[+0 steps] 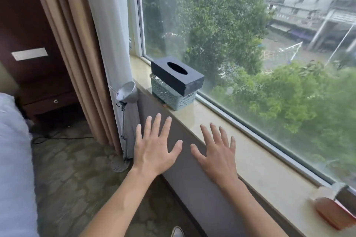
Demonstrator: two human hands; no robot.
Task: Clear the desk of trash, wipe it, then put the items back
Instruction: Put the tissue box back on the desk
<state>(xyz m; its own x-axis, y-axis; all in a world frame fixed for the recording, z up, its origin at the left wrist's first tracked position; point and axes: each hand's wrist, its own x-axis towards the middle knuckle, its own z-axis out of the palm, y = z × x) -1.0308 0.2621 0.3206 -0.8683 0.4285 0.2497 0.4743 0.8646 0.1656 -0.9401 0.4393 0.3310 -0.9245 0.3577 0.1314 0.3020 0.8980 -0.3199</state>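
You're facing the window (240, 44) w/ the sill (256, 159) running under it – no desk is showing in this view, so I can't tell how far the clearing or wiping has got. The sill itself is looking bare and glossy in the middle stretch, no trash showing on it.

At the far end, a blue basket (169, 94) is sitting on the sill w/ a black tissue box (177, 75) lying across its top, tilted over the rim. At the near right corner a pinkish box (335, 215) is sitting on the sill, blurred; can't say what it is. A silver lamp (127, 91) is standing on the floor just beside the curtain.

Your left hand (156, 150) and right hand (218, 158) are both spread flat, fingers straight, holding nothing; no cloth in either.

My read: you're either starting or finishing. If starting, trash, wipe and put-back are all still left.
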